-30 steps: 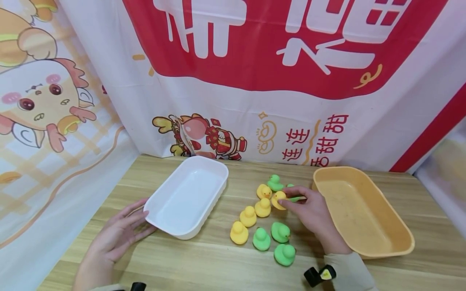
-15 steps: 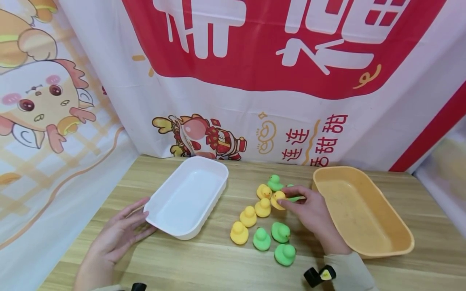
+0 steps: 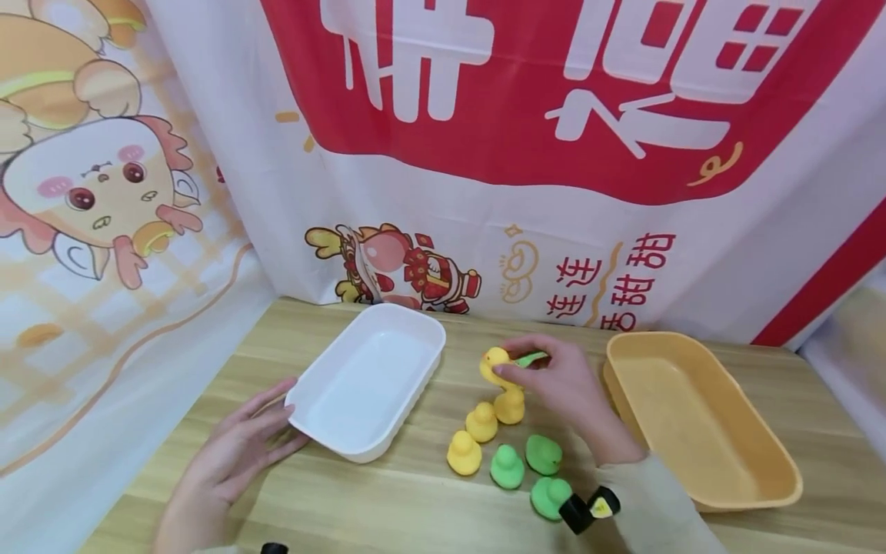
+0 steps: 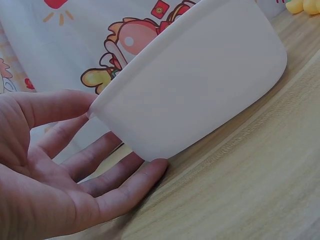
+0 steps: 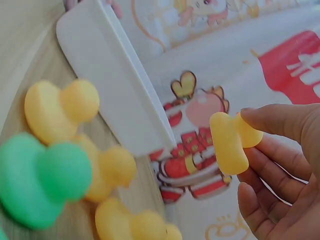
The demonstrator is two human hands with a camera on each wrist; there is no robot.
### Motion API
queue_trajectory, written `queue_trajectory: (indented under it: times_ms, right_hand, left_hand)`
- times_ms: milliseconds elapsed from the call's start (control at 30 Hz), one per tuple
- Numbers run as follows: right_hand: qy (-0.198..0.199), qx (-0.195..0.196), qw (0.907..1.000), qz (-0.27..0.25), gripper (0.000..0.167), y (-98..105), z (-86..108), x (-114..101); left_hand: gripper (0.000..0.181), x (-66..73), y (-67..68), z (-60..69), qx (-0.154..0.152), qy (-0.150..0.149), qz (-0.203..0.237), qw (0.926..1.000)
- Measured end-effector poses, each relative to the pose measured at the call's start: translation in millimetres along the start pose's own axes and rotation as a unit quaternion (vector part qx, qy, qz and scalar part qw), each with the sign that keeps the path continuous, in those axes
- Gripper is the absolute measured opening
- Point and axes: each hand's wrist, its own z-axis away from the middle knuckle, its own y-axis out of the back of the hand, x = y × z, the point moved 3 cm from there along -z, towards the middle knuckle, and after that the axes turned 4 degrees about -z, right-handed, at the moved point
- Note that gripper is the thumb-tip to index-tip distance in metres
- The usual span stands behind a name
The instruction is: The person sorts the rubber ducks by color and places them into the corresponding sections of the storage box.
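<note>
My right hand (image 3: 557,378) pinches a yellow rubber duck (image 3: 495,365) between thumb and fingers, raised off the table. In the right wrist view the same duck (image 5: 229,144) hangs from the fingertips, apart from the white basin (image 5: 107,80). Fingers of my left hand (image 3: 238,445) touch the near left end of that white basin (image 3: 367,385). In the left wrist view, the left hand (image 4: 60,185) lies with loosely bent fingers against the basin's rim and lower wall. A bit of green (image 3: 530,358) shows behind the right hand, mostly hidden.
Yellow ducks (image 3: 481,422) stand in a slanting row on the wooden table (image 3: 388,508). Nearer are green ducks (image 3: 507,467), one (image 3: 551,498) partly covered by the right wrist strap. An orange basin (image 3: 699,415) stands at the right. A printed cloth (image 3: 526,169) hangs behind.
My right hand has lifted the yellow duck and carried it left and up from the group. The left hand stays at the white basin. The head view has shifted slightly.
</note>
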Motion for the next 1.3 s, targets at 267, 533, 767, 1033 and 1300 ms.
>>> queue_trajectory:
  times_ms: [267, 533, 767, 1033, 1300]
  right_hand:
    - [0.018, -0.078, 0.9967, -0.010, 0.026, -57.9, -18.4, -29.4]
    - [0.041, -0.146, 0.9875, -0.045, 0.021, -112.6, -34.7, -45.5]
    - [0.069, -0.198, 0.9774, -0.027, 0.020, -160.3, -43.8, -57.0]
    - [0.087, -0.274, 0.9577, 0.017, 0.020, -200.0, -44.6, -62.6]
    - [0.064, -0.290, 0.9543, 0.033, 0.019, -222.3, -48.3, -59.1]
  left_hand:
    - [0.049, -0.3, -1.3, -0.8, 0.010, 0.005, 0.003, 0.9999]
    - [0.045, 0.6, -1.2, -3.7, 0.010, -0.003, 0.005, 0.9999]
    - [0.048, -2.4, 0.2, -5.2, 0.020, 0.007, -0.004, 0.9998]
    - [0.050, -4.4, 0.8, -2.5, 0.018, 0.009, -0.010, 0.9997]
    - [0.048, -5.8, 0.9, -4.1, 0.019, 0.006, -0.017, 0.9997]
